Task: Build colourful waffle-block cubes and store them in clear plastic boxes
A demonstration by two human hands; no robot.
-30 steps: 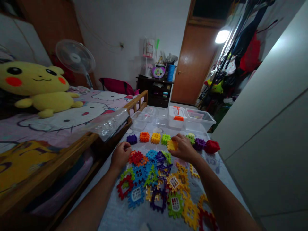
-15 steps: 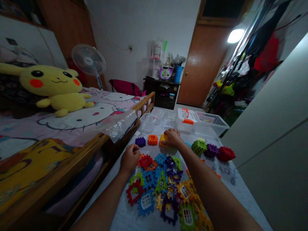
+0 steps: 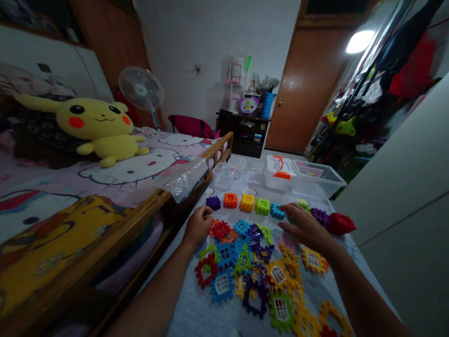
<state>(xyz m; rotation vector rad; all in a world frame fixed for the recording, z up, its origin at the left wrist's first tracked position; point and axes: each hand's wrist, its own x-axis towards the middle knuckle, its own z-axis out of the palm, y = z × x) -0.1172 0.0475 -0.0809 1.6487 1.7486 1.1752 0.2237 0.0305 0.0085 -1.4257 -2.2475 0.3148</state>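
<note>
Pale quilted mat (image 3: 194, 311) bears a heap of flat toothed multicoloured plastic tiles (image 3: 245, 267); left hand (image 3: 199, 225) lies fisted at the heap's left edge; right hand (image 3: 305, 228), fingers spread and empty, hovers just beside a small blue plastic cube (image 3: 278, 211).

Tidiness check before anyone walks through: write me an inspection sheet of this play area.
Surface: pale textured mat, mostly covered by toy pieces.
Job's things: a row of purple cube, orange cube, yellow cube, green cube and blue cube; pile of flat tiles nearer the person.
Clutter: clear tub, box with orange latch, plastic bag at the bed rail.
Hands: left hand curled at the pile's edge; right hand open, fingers spread beside the blue cube.
Cables: nothing seen on the mat.
Surroundings: bed with yellow plush toy, fan, wooden door.
</note>
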